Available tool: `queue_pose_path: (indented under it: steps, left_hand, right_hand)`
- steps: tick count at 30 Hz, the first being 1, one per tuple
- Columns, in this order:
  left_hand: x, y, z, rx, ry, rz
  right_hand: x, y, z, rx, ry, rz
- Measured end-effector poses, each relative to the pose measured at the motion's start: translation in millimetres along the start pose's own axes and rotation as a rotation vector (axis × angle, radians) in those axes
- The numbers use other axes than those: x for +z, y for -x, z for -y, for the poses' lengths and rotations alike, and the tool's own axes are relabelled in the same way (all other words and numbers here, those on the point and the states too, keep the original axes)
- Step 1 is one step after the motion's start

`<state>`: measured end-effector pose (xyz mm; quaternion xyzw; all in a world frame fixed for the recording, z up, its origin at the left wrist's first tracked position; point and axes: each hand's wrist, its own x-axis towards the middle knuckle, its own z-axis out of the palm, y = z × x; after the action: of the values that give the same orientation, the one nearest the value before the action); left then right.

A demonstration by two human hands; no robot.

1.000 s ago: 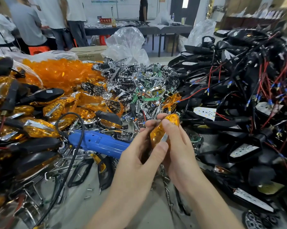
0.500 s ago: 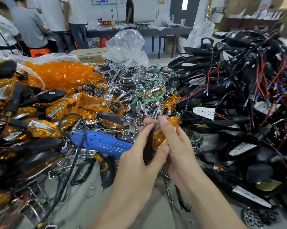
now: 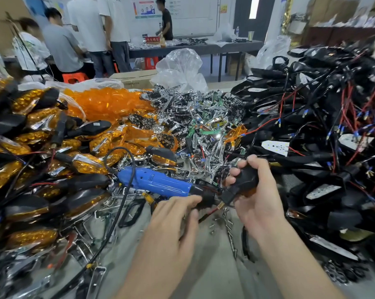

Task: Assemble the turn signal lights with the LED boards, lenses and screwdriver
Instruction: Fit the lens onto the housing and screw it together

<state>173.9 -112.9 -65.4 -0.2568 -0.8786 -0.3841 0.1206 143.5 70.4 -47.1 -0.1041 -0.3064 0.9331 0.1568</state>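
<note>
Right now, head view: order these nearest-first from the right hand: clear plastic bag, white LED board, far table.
1. white LED board, just beyond the right hand, slightly right.
2. clear plastic bag, farther back, centre.
3. far table, across the room.

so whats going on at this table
A person is assembling turn signals. Their right hand grips a black turn signal, amber showing underneath. Their left hand grips the front of the blue screwdriver, close beside the signal. Heaps of amber lenses, chrome reflectors and wired black housings lie around.
</note>
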Motion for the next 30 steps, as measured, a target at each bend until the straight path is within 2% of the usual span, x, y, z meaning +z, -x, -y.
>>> queue_pose_path:
  steps: [5,9,17,19,23,25,30]
  left_hand:
    - [-9,15,30,-0.044,-0.190,0.102]
    - [-7,4,44,-0.086,-0.357,0.168]
    - [-5,-20,64,-0.055,-0.449,0.215]
    - [-7,-30,66,-0.033,-0.408,0.227]
    - [-18,-43,68,-0.113,-0.125,0.142]
    - [-23,-45,71,-0.093,-0.181,0.164]
    - [-35,-41,77,0.013,-0.316,0.384]
  right_hand:
    - [-3,0,3,0.089,-0.088,0.064]
    - [-3,2,1,0.150,-0.060,0.123]
    - [-4,-5,-3,0.157,-0.039,0.125]
    - [-4,-5,-4,0.160,-0.034,0.126]
    - [-2,-6,-5,0.174,-0.022,0.122]
    - [-1,-7,-6,0.177,-0.016,0.120]
    - [2,-13,-9,0.174,0.004,0.119]
